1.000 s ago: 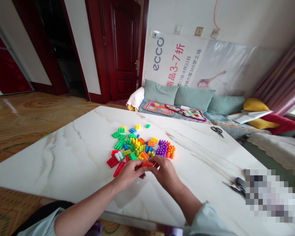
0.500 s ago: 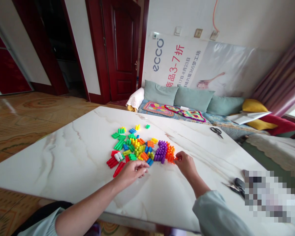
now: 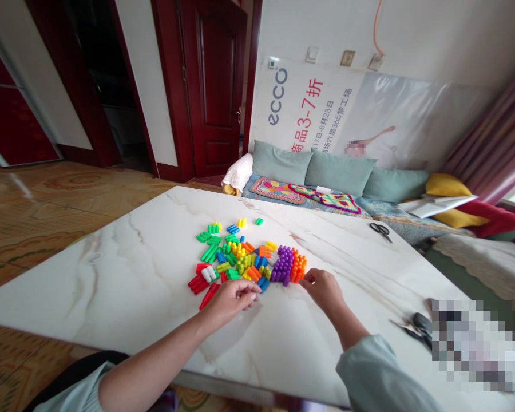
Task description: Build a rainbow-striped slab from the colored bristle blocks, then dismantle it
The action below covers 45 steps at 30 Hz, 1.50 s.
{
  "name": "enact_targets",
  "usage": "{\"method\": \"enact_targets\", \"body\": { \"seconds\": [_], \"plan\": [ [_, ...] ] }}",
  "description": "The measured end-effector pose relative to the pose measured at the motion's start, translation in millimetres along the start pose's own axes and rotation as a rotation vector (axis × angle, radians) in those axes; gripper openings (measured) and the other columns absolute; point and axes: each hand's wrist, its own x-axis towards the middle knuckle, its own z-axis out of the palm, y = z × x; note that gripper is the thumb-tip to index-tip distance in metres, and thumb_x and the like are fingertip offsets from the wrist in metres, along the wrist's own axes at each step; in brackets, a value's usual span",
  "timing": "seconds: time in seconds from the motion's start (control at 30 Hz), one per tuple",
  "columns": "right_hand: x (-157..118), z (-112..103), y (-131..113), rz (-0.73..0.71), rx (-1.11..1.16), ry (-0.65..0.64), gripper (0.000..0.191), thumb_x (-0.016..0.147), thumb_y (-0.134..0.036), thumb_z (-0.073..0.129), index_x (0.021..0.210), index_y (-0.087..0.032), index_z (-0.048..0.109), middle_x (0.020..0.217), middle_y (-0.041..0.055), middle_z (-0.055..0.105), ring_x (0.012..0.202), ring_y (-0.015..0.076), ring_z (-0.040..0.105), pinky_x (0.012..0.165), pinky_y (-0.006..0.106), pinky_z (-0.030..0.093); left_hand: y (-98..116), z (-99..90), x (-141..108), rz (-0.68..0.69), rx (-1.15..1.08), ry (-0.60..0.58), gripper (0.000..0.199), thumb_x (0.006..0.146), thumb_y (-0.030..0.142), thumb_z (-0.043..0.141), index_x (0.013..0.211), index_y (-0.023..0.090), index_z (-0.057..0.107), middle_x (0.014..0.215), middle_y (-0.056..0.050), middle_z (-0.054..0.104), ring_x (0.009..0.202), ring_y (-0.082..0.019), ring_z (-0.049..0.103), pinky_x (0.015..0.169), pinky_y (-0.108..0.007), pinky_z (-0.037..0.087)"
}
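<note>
Near the front of a pile of colourful plastic building blocks (image 3: pixel 240 257), my left hand (image 3: pixel 235 294) hovers with loosely curled, parted fingers and nothing visible in them. My right hand (image 3: pixel 324 287) is at the near right corner of the orange blocks (image 3: pixel 298 264), thumb and fingertips pinched at the lowest orange piece, which they partly hide. Those orange blocks stand in rows right beside purple blocks (image 3: pixel 282 265). Red blocks (image 3: pixel 199 282) and a white block (image 3: pixel 208 273) lie left of my left hand.
The marbled white table (image 3: pixel 133 274) carries black-handled scissors (image 3: pixel 380 230) at the far right edge. Another pair of scissors (image 3: pixel 418 329) lies right of my right arm, by a blurred-out item (image 3: pixel 472 343). Behind the table is a sofa with green cushions (image 3: pixel 341 174).
My right hand has shifted slightly left and down along the orange blocks, and the orange piece at its fingertips sits closer to the row. My left hand has stayed in place.
</note>
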Motion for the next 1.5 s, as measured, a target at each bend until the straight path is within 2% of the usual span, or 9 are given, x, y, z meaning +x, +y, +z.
{"method": "enact_targets", "body": {
  "seconds": [0.1,0.3,0.43,0.57,0.7,0.87,1.07,1.3,1.5],
  "plan": [
    [-5.5,-1.8,-8.9,-0.034,-0.043,-0.146,0.012,0.077,-0.025,0.06,0.078,-0.021,0.071,0.072,0.0026,0.068,0.066,0.0151,0.062,0.059,0.024,0.039,-1.1,0.4,0.3,0.012,0.017,-0.003,0.03,0.074,0.032,0.061,0.096,0.014,0.07,0.086,-0.007,0.073,0.075,-0.02,0.066,0.065,-0.028,0.051],
    [-6.7,4.1,-12.8,-0.04,-0.092,-0.212,0.021,0.077,-0.025,0.064,0.096,-0.021,0.073,0.08,0.0049,0.07,0.072,0.0173,0.064,0.06,0.025,0.042,-4.0,-0.4,0.8,0.097,0.153,0.026,0.026,0.079,0.028,0.057,0.096,0.015,0.071,0.09,-0.008,0.073,0.08,-0.022,0.067,0.067,-0.03,0.052],
    [-11.4,0.0,-17.3,-0.062,-0.125,-0.233,0.016,0.076,-0.027,0.064,0.087,-0.022,0.074,0.089,0.007,0.07,0.081,0.0211,0.064,0.062,0.027,0.041,-3.8,-7.3,5.7,0.327,0.378,0.14,0.02,0.084,0.023,0.054,0.093,0.019,0.072,0.096,-0.006,0.072,0.09,-0.02,0.066,0.08,-0.031,0.052],
    [-21.8,-7.4,-31.6,-0.087,-0.148,-0.235,0.02,0.078,-0.028,0.061,0.094,-0.023,0.072,0.09,0.0067,0.069,0.082,0.021,0.064,0.063,0.028,0.041,-5.8,-15.6,15.5,0.537,0.682,0.12,0.04,0.084,0.011,0.049,0.12,0.024,0.062,0.125,-0.007,0.061,0.118,-0.021,0.053,0.104,-0.038,0.041],
    [-30.4,-11.0,-45.2,-0.114,-0.145,-0.235,0.02,0.079,-0.028,0.062,0.096,-0.024,0.071,0.088,0.0059,0.069,0.082,0.0207,0.063,0.065,0.028,0.041,-13.5,-16.9,21.2,0.536,0.941,0.013,0.055,0.084,0.01,0.047,0.137,0.027,0.047,0.147,-0.006,0.041,0.138,-0.024,0.033,0.115,-0.047,0.024],
    [-34.6,-8.0,-50.1,-0.142,-0.135,-0.214,0.019,0.078,-0.027,0.062,0.096,-0.024,0.07,0.087,0.0054,0.07,0.083,0.0212,0.064,0.067,0.029,0.041,-19.4,-14.4,19.3,0.501,1.052,0.021,0.05,0.083,0.024,0.057,0.132,0.027,0.05,0.148,-0.007,0.04,0.137,-0.028,0.034,0.115,-0.053,0.018],
    [-36.4,-8.1,-52.2,-0.136,-0.146,-0.23,0.02,0.078,-0.027,0.063,0.096,-0.025,0.07,0.088,0.0054,0.07,0.082,0.0209,0.064,0.066,0.029,0.042,-22.6,-17.5,23.9,0.512,0.959,0.128,0.045,0.076,-0.001,0.046,0.108,0.025,0.066,0.122,-0.006,0.055,0.115,-0.024,0.052,0.102,-0.041,0.041],
    [-39.3,-5.7,-63.9,-0.216,0.067,-0.12,0.02,0.079,-0.025,0.06,0.097,-0.024,0.069,0.086,0.0023,0.071,0.075,0.0173,0.064,0.066,0.027,0.043,-12.7,-13.1,26.7,0.484,0.581,0.32,0.031,0.086,0.017,0.05,0.112,0.021,0.067,0.12,-0.009,0.057,0.114,-0.025,0.054,0.099,-0.039,0.044],
    [-37.4,7.0,-74.2,-0.249,0.474,-0.035,0.03,0.075,-0.024,0.062,0.105,-0.018,0.064,0.087,0.003,0.07,0.063,0.0132,0.062,0.06,0.025,0.048,3.0,-1.3,15.5,0.308,0.061,0.161,0.015,0.083,0.025,0.056,0.085,0.018,0.069,0.081,-0.004,0.068,0.076,-0.017,0.063,0.071,-0.027,0.052]
  ]
}}
